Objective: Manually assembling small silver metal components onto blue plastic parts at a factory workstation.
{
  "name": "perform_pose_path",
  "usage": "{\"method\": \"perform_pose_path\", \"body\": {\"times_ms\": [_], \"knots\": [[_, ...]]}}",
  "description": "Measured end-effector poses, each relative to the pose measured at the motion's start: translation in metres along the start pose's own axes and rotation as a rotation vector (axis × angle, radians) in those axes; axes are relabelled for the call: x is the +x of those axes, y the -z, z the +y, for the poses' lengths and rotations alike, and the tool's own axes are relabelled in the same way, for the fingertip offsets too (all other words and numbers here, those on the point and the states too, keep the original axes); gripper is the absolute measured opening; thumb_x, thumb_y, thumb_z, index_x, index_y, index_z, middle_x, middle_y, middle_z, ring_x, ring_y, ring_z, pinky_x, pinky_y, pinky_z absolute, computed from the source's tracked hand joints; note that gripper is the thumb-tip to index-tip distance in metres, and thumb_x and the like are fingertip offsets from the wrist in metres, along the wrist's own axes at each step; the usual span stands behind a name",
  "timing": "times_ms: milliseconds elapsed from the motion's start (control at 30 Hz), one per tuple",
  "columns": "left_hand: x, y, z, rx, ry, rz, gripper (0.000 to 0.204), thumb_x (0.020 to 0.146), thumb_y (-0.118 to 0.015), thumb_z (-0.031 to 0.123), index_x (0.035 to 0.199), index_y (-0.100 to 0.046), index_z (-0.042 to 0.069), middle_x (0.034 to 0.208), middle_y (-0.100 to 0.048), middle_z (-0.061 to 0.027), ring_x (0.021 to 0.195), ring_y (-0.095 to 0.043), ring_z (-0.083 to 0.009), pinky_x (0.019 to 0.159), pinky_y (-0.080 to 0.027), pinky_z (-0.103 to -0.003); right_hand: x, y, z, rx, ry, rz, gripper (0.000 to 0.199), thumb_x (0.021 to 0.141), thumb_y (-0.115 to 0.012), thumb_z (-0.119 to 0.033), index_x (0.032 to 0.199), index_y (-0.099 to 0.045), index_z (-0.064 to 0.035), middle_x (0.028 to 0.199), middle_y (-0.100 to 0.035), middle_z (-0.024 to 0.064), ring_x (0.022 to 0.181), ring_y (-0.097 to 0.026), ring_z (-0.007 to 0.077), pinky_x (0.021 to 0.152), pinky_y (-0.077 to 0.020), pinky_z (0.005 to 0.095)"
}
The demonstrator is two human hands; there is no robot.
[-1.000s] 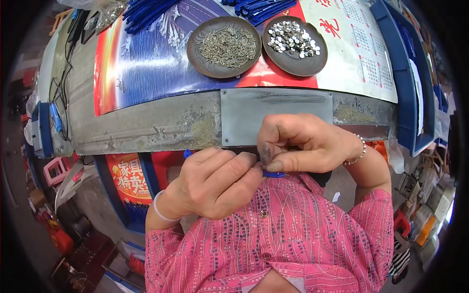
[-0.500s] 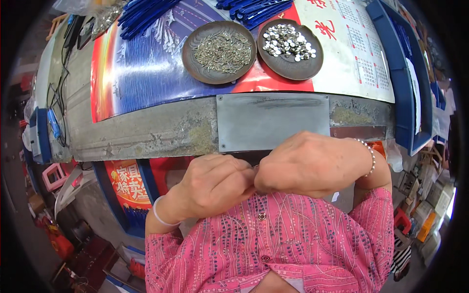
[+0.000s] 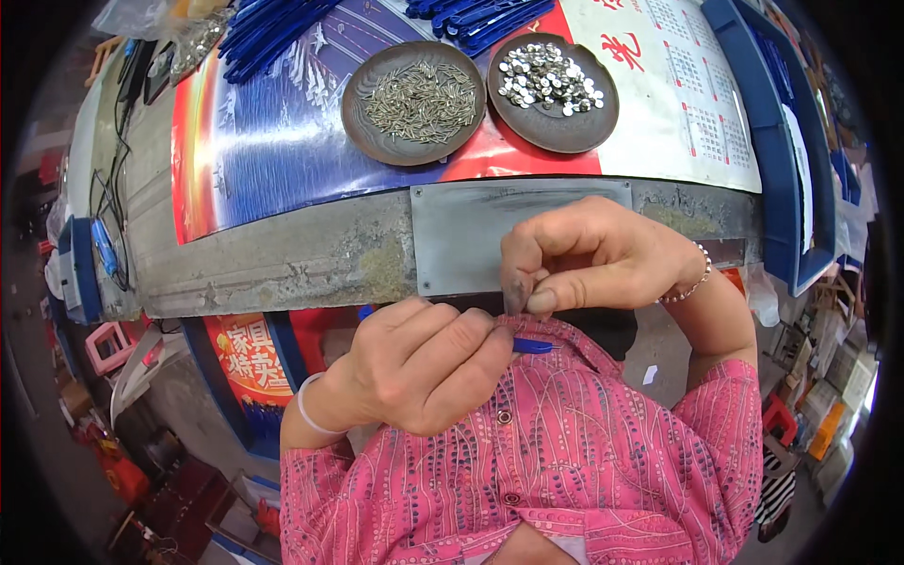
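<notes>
My left hand (image 3: 428, 363) is closed around a slim blue plastic piece (image 3: 533, 347). The rest of that piece is covered by my fingers, apart from a bit of blue showing beyond the knuckles on the left. Slightly above and to the right, my right hand (image 3: 603, 259) pinches thumb against forefinger, apart from the blue piece; anything between those fingertips is too small to make out. Beyond my hands, one dark round dish (image 3: 363, 141) holds many thin metal pins (image 3: 424, 102). Beside it, a second dark dish (image 3: 603, 132) holds small shiny silver discs (image 3: 549, 80).
A grey metal plate (image 3: 461, 254) is screwed to the worn bench edge (image 3: 282, 273). Bundles of blue plastic pieces (image 3: 268, 38) lie on a poster (image 3: 254, 141) at the back. Blue trays (image 3: 796, 188) stand at the right and under the bench at the left.
My right hand has lifted away from my left and turned, its thumb and forefinger now showing. The end of the blue piece in my left hand has come into sight.
</notes>
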State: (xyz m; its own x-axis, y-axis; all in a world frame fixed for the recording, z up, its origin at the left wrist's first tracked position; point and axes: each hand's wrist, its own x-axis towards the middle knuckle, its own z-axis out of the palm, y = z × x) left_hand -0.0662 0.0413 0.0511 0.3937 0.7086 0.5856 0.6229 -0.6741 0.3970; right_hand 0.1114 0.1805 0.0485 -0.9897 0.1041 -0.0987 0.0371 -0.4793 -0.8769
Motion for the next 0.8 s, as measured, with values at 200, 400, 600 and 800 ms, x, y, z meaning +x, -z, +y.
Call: {"method": "perform_pose_path", "body": {"times_ms": [200,400,600,800], "knots": [[0.001,0.002,-0.001,0.042,-0.043,-0.015,0.023,0.061,-0.062,0.011,0.080,-0.060,-0.001,0.074,-0.058,-0.0107,0.054,-0.053,-0.0141,0.043,-0.037,-0.024,-0.004,0.001,0.000,-0.042,-0.073,-0.075,0.014,0.087,-0.061,-0.006,0.093,-0.052,0.0028,0.079,-0.054,0.0048,0.073,-0.051,0.0104,0.064,-0.0441,0.0246],[0.002,0.002,0.001,0.055,-0.048,-0.015,0.022,0.061,-0.062,0.011,0.080,-0.060,-0.002,0.074,-0.059,-0.0110,0.054,-0.053,-0.0139,0.044,-0.038,-0.024,0.001,-0.001,0.007,0.006,-0.069,-0.174,0.020,0.087,-0.061,-0.005,0.099,-0.046,0.0024,0.073,-0.049,0.0009,0.067,-0.046,0.0080,0.064,-0.0415,0.0229],[0.001,0.002,0.000,0.045,-0.046,-0.014,0.022,0.062,-0.063,0.010,0.080,-0.060,-0.002,0.074,-0.059,-0.0113,0.055,-0.054,-0.0141,0.044,-0.038,-0.024,0.002,-0.002,0.012,-0.118,0.047,-0.166,0.021,0.086,-0.062,-0.005,0.097,-0.046,0.0018,0.071,-0.048,0.0003,0.063,-0.043,0.0079,0.060,-0.0397,0.0220],[-0.001,0.001,0.001,0.010,-0.014,0.000,0.022,0.064,-0.065,0.009,0.081,-0.060,-0.003,0.075,-0.059,-0.0116,0.055,-0.054,-0.0145,0.044,-0.038,-0.024,0.003,-0.004,0.004,-0.246,0.039,-0.158,0.018,0.086,-0.062,-0.005,0.094,-0.048,0.0008,0.072,-0.051,0.0022,0.064,-0.046,0.0094,0.057,-0.0401,0.0233]]}}
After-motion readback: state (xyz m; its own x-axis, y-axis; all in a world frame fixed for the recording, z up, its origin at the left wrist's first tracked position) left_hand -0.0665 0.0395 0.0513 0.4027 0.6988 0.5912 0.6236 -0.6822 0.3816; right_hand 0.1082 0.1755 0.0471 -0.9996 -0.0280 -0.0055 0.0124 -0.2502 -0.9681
